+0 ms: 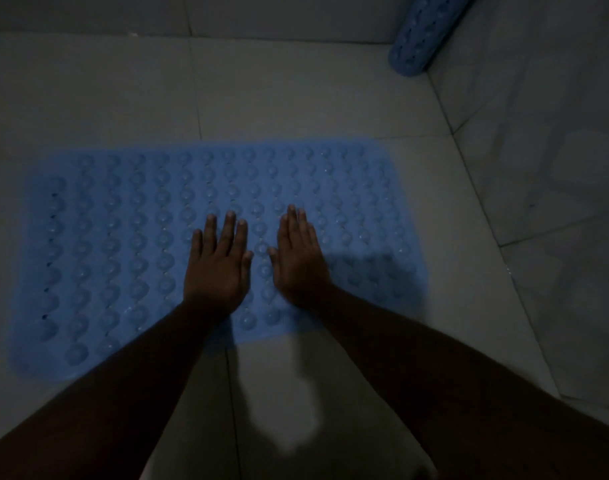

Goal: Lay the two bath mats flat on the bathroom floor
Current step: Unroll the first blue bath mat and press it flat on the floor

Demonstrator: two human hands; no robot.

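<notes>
the left hand (216, 271) and right hand (301, 261) are pressing palms down, fingers straight, on one blue mat (123, 237) lying flat on the pale tiled floor (296, 109). a second mat (424, 32) is standing rolled in the corner by the wall (538, 133).

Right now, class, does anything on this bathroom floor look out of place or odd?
Yes. The second mat is rolled up and propped in the far right corner, not yet laid flat. The first mat lies flat on the floor with the left hand and right hand resting open on it.
</notes>
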